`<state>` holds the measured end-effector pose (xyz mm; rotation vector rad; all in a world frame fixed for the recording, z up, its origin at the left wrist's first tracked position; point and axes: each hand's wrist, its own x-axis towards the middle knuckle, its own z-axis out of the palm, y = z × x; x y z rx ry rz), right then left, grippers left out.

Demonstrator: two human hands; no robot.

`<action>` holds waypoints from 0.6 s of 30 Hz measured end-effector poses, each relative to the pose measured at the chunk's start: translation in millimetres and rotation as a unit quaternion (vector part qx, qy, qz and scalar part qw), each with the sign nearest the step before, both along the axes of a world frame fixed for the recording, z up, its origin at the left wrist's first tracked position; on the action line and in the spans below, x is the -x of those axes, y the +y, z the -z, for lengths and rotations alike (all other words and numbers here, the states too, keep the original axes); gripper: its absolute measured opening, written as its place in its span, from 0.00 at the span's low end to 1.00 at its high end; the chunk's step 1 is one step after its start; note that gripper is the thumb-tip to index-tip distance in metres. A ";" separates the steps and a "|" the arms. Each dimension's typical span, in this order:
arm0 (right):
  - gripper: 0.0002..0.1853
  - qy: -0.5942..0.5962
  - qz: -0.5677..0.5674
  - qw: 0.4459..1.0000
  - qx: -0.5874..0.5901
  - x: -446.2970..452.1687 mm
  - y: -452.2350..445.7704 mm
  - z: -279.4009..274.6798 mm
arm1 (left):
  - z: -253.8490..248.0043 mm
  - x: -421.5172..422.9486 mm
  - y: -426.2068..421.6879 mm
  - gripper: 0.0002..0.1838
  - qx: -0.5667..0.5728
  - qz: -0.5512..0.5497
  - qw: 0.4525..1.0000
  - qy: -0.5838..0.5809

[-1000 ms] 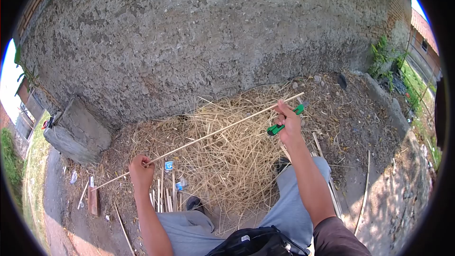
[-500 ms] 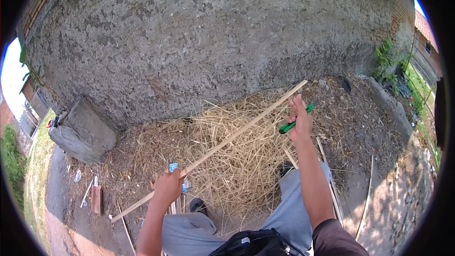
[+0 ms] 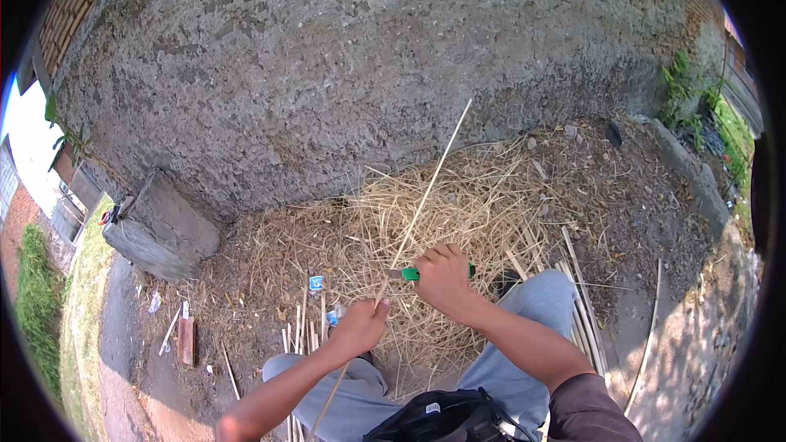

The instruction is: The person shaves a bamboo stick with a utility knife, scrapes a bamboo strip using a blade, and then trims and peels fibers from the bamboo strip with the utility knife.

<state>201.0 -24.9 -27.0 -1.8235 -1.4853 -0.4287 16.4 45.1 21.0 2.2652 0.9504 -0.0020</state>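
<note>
A long, thin bamboo strip [image 3: 426, 196] slants up from between my legs toward the wall. My left hand [image 3: 363, 327] is closed around its lower part. Just above that grip, my right hand [image 3: 443, 278] is wrapped around a green utility knife [image 3: 410, 274], whose blade lies against the strip. The strip's narrow edge seems to face me. Beneath both hands spreads a heap of pale bamboo shavings [image 3: 458, 221].
A rough wall [image 3: 368, 74] rises ahead. At the left stands a concrete block [image 3: 168, 233] with small items on top. A reddish-brown block [image 3: 187, 341] lies on the ground. More bamboo strips [image 3: 585, 319] lie beside my right leg, with others by my left.
My right hand has come down and left, bringing the knife onto the strip. My left hand has shifted right, and the strip has turned steeper, now showing a thinner side.
</note>
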 end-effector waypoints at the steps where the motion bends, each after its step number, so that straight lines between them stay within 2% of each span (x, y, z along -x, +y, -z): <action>1: 0.04 -0.020 0.006 0.998 0.056 -1.5 1.5 2.7 | -0.4 -3.6 -4.3 0.27 0.003 -0.010 1.000 0.001; 2: 0.06 -0.040 0.013 0.993 0.113 -2.0 2.3 2.6 | -0.7 -6.4 -7.9 0.27 0.002 -0.009 1.000 0.004; 4: 0.06 -0.027 0.023 0.988 0.148 -1.2 3.4 1.3 | -0.2 -11.8 -14.2 0.27 0.007 -0.063 0.998 -0.001; 6: 0.07 -0.014 0.032 0.982 0.183 2.0 2.5 -9.8 | 5.4 -16.2 -18.6 0.26 -0.012 -0.064 0.998 -0.002; 8: 0.07 0.043 0.031 0.965 0.258 5.2 -0.6 -20.2 | 14.2 -15.9 -21.1 0.25 -0.030 -0.068 0.997 -0.003; 11: 0.07 0.026 0.030 0.965 0.261 4.2 1.0 -14.9 | 20.1 -15.4 -26.0 0.24 -0.053 -0.090 0.994 -0.014; 13: 0.07 0.022 0.034 0.968 0.248 -1.2 7.4 -2.9 | 11.9 -14.8 -35.2 0.22 -0.078 -0.056 0.995 0.014; 16: 0.07 0.016 0.032 0.972 0.233 -0.8 12.5 0.0 | 18.1 -8.5 -35.8 0.21 -0.055 -0.064 0.996 -0.036; 18: 0.07 0.013 0.027 0.973 0.231 0.4 15.1 -3.1 | 8.4 -5.2 -40.3 0.21 -0.047 -0.069 0.996 -0.016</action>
